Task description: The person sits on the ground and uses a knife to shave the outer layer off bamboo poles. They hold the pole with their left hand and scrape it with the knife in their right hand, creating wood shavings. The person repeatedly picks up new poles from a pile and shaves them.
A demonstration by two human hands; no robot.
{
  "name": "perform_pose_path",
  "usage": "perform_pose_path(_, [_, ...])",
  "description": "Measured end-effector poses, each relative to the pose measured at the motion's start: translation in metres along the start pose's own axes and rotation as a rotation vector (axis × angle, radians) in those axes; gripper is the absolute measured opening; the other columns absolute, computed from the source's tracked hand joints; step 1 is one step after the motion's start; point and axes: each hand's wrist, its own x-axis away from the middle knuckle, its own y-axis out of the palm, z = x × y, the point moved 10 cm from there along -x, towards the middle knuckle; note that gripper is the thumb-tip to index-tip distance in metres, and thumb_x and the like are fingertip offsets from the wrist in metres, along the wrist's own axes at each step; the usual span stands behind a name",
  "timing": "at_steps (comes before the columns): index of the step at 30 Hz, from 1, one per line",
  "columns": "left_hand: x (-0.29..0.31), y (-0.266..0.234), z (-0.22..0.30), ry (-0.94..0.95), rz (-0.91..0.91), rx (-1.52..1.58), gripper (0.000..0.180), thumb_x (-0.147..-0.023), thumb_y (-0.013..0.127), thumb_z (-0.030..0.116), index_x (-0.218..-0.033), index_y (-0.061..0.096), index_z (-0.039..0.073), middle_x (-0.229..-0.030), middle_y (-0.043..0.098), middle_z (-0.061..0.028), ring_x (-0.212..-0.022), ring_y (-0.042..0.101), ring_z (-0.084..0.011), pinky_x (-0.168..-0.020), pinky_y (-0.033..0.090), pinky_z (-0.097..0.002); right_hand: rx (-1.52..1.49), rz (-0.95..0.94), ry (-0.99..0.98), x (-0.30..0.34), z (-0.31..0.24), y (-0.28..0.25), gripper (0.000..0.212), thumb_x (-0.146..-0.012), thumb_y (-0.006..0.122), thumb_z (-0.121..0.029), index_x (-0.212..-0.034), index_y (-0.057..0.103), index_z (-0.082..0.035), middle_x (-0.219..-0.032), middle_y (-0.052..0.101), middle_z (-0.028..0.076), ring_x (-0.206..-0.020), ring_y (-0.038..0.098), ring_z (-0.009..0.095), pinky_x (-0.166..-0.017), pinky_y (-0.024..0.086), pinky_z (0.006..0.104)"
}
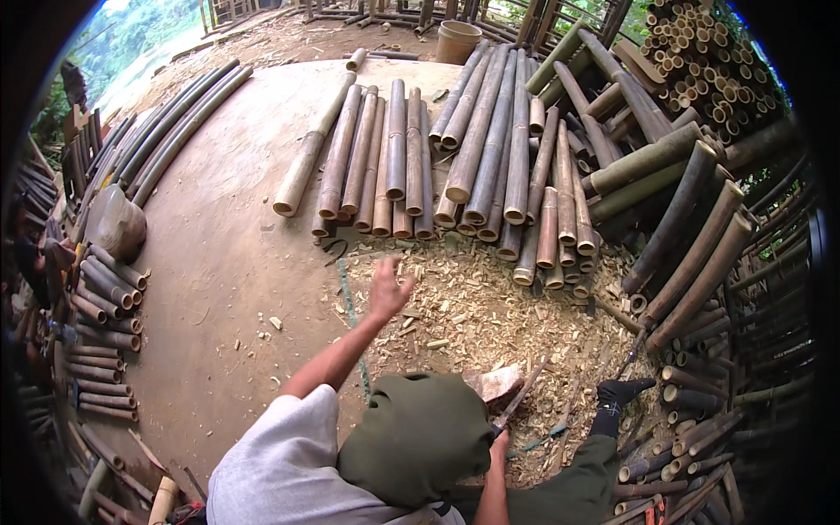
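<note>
My left hand [389,289] reaches forward over the ground, its fingers apart and nothing visible in them. It is nearest to the lower ends of a row of cut bamboo poles [395,149], not touching them. My right hand [499,451] is low beside my raised olive trouser knee, closed round the handle of a long-bladed knife [525,387]. The blade slants up and to the right, next to a pale wooden block [497,382] that lies among wood chips [464,306]. My knee hides part of the block's surroundings.
More bamboo [503,131] lies stacked ahead and to the right, with bundled ends [713,70] at the far right. Shorter pieces [101,376] and a rounded stone [118,223] are on the left. A bucket [457,39] stands at the back. My socked foot [621,394] rests right.
</note>
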Motion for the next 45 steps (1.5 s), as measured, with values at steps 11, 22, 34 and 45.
perform_pose_path(11, [-0.176, -0.053, 0.058, 0.090, 0.175, -0.373, 0.059, -0.087, 0.077, 0.034, -0.129, 0.054, -0.001, -0.118, 0.065, -0.0231, -0.112, 0.067, -0.0371, -0.096, 0.056, -0.0479, 0.144, 0.059, -0.017, -0.002, 0.002, 0.001, 0.030, -0.093, 0.070, -0.017, -0.110, 0.056, 0.004, -0.091, 0.071, 0.017, -0.073, 0.069, 0.027, -0.069, 0.055, 0.0440])
perform_pose_path(22, [-0.208, 0.009, 0.013, -0.230, 0.101, -0.400, 0.061, -0.086, 0.081, 0.035, -0.126, 0.051, 0.000, -0.102, 0.073, -0.0193, -0.096, 0.074, -0.0356, -0.086, 0.061, -0.0504, 0.090, 0.021, 0.045, -0.004, 0.008, 0.007, 0.019, -0.098, 0.065, -0.010, -0.107, 0.053, 0.001, -0.079, 0.063, 0.008, -0.060, 0.064, 0.019, -0.056, 0.054, 0.0352])
perform_pose_path(34, [-0.037, -0.001, 0.130, -0.044, -0.670, 1.504, 0.096, -0.091, 0.070, 0.064, -0.157, 0.039, 0.000, -0.151, 0.053, -0.0262, -0.135, 0.057, -0.0368, -0.113, 0.045, -0.0635, -0.022, 0.018, -0.039, 0.002, -0.010, -0.002, 0.016, -0.099, 0.062, -0.010, -0.106, 0.053, 0.000, -0.076, 0.062, 0.010, -0.061, 0.065, 0.023, -0.054, 0.056, 0.0374])
perform_pose_path(45, [-0.045, -0.014, 0.052, -0.420, -0.012, 1.466, 0.021, -0.095, 0.075, 0.025, -0.092, 0.064, 0.008, -0.076, 0.068, -0.0111, -0.069, 0.069, -0.0272, -0.070, 0.061, -0.0433, 0.131, 0.210, -0.470, 0.067, -0.090, -0.044, 0.032, -0.102, 0.061, -0.016, -0.127, 0.049, 0.000, -0.077, 0.057, 0.009, -0.057, 0.055, 0.020, -0.052, 0.045, 0.0360])
